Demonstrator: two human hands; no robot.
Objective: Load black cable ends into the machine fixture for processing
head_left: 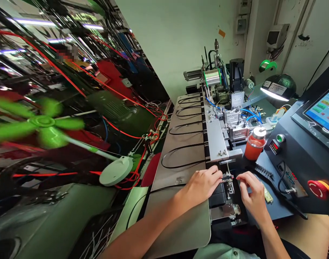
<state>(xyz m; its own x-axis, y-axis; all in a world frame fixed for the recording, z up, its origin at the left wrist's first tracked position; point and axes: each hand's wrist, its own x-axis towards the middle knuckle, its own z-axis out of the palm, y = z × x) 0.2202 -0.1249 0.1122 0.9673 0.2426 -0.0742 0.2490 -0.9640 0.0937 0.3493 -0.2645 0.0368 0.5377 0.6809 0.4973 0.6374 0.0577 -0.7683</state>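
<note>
My left hand (204, 181) is closed, its fingertips pinching a dark cable end at a small metal fixture (229, 181). Just right of that fixture, my right hand (252, 190) is curled with thumb and index finger near each other; whatever lies between them is too small to make out. Several black cables (182, 147) lie looped across the metal plate left of the machine, their ends along the machine's rail. Below the fixture sits a metal block (225, 212).
Behind the fixture stand a red jar (255, 144), pneumatic cylinders (236, 122) and a solder spool (212, 77). A black brush (264, 172), a lit lamp (279, 88) and a control panel with a red button (319, 189) are at right. A green fan (44, 122) is at left.
</note>
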